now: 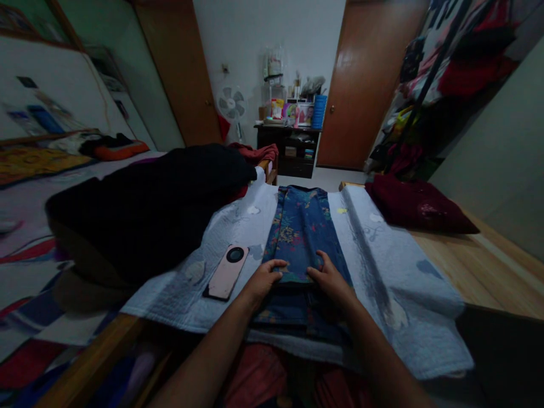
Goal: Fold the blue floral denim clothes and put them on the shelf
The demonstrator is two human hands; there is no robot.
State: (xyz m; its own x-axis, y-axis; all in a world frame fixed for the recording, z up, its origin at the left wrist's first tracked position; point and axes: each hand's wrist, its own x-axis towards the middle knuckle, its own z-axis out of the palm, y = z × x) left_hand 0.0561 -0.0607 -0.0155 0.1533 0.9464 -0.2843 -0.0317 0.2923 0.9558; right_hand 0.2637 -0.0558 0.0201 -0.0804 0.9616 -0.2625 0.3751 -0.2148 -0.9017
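Note:
A blue floral garment (297, 226) lies folded lengthwise on a pale quilted cloth, its dark band at the far end. My left hand (267, 277) grips the left side of its near folded edge, thumb on top. At the right side of that same edge, my right hand (330, 277) has hold of the fabric, with the index finger raised a little. Another layer of the garment shows below the edge, in shadow. To the left of my left hand rests a pink phone (225, 275) with a round black camera, touching neither hand.
The pale quilted cloth (399, 272) covers the surface before me. A dark heap of clothing (161, 198) is on the left, a maroon folded cloth (416, 204) on the right. Further back stand a fan (232, 103) and a black cabinet (284, 148).

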